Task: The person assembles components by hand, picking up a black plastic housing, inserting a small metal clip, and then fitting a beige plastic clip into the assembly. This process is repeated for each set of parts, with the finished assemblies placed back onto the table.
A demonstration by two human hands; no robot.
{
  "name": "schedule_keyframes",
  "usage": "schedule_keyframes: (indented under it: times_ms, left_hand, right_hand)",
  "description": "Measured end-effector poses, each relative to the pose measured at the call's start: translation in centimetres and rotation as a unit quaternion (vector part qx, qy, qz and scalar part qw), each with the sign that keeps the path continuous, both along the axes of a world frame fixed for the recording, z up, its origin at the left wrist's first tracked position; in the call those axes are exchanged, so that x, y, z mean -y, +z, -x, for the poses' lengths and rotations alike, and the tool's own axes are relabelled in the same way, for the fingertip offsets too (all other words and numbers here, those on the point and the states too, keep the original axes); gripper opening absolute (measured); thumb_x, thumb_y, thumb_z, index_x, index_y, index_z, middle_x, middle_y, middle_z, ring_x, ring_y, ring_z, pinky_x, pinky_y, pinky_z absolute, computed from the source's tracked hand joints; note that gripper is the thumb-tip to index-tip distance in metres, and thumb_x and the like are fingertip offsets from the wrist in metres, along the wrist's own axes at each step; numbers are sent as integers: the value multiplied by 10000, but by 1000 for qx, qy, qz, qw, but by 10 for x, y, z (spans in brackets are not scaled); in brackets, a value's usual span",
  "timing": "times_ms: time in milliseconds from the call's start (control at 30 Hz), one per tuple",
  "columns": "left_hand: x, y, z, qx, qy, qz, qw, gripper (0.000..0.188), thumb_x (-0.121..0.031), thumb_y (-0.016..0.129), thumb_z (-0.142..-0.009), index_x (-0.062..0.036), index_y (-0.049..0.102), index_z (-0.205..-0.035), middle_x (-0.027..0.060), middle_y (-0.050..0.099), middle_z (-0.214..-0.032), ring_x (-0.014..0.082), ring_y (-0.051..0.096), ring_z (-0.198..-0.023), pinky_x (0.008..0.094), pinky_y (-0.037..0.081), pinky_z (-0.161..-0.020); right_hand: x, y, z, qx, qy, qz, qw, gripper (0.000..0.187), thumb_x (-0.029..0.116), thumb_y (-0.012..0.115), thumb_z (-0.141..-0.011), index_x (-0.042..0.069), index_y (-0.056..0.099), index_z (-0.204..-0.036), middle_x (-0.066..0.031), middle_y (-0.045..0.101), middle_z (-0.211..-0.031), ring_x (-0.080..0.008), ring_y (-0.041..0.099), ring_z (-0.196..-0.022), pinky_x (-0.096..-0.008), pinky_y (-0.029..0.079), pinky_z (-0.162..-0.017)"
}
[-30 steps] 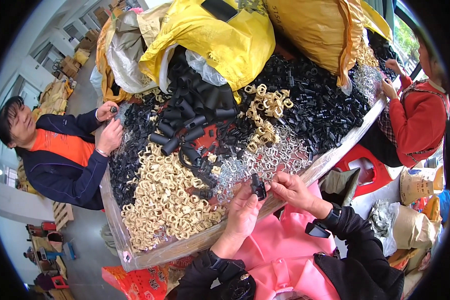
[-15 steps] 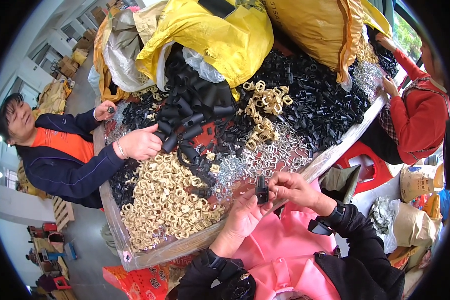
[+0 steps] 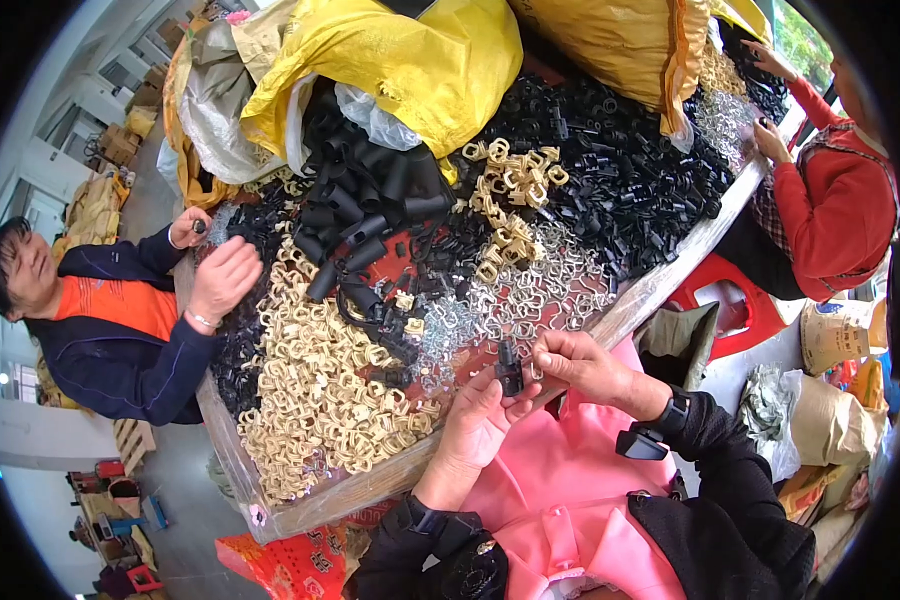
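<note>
A black fitting sits clamped in the left hand's grip at the near edge of the bench, as the right hand pinches a small metal piece beside it. Beyond lie heaped beige rings and silver clips.

Over the table's near edge, the left hand holds a black fitting, the right hand a metal piece; beige clips heap toward the near-left corner
</note>
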State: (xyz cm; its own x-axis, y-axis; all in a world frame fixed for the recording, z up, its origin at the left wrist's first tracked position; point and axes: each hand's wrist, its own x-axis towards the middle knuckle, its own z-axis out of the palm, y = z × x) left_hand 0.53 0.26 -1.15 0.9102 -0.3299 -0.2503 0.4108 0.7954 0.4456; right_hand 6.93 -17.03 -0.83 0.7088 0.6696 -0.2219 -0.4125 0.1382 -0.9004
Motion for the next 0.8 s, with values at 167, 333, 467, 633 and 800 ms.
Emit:
schedule_keyframes:
  times_ms: [167, 333, 467, 633, 800]
  left_hand:
    - [0, -6, 4, -15, 6, -20, 1000, 320, -175, 532, -827, -29, 461, -1102, 112, 554, -1040, 248, 553, -955, 301, 465, -777]
    - [-1, -5, 5, 29, 23, -45, 998, 316, -165, 531, -829, -24, 454, -1100, 123, 550, -1046, 248, 543, -972, 305, 458, -799]
    - [2, 1, 2, 12, 8, 38, 999, 297, -163, 532, -827, -19, 460, -1077, 133, 546, -1051, 247, 529, -994, 322, 438, -843]
    - [1, 1, 2, 17, -3, 80, 997, 284, -168, 532, -828, -18, 465, -1060, 134, 542, -1060, 240, 520, -1009, 336, 413, -884]
    - [3, 1, 2, 49, 48, -2, 998, 285, -158, 537, -825, -18, 469, -1064, 135, 542, -1056, 242, 519, -1011, 335, 413, -891]
  right_hand:
    - [-2, 10, 3, 100, -13, 43, 994, 203, 220, 475, -874, 30, 473, -802, 29, 440, -678, -53, 393, -640, -219, 366, -575]
    - [0, 6, 3, 164, -41, 124, 978, 210, 215, 468, -875, 20, 472, -799, 21, 447, -685, -59, 400, -643, -217, 370, -584]
    - [-2, 3, 4, 154, -47, 101, 982, 207, 215, 461, -879, 24, 474, -802, 18, 458, -696, -57, 413, -660, -217, 379, -595]
    - [-14, 3, 6, 148, -36, -11, 988, 199, 209, 466, -878, 26, 473, -802, 19, 475, -712, -51, 423, -670, -211, 381, -595]
    - [-10, 1, 5, 152, -60, 13, 987, 196, 210, 493, -865, 22, 477, -813, 20, 492, -723, -50, 435, -663, -212, 384, -579]
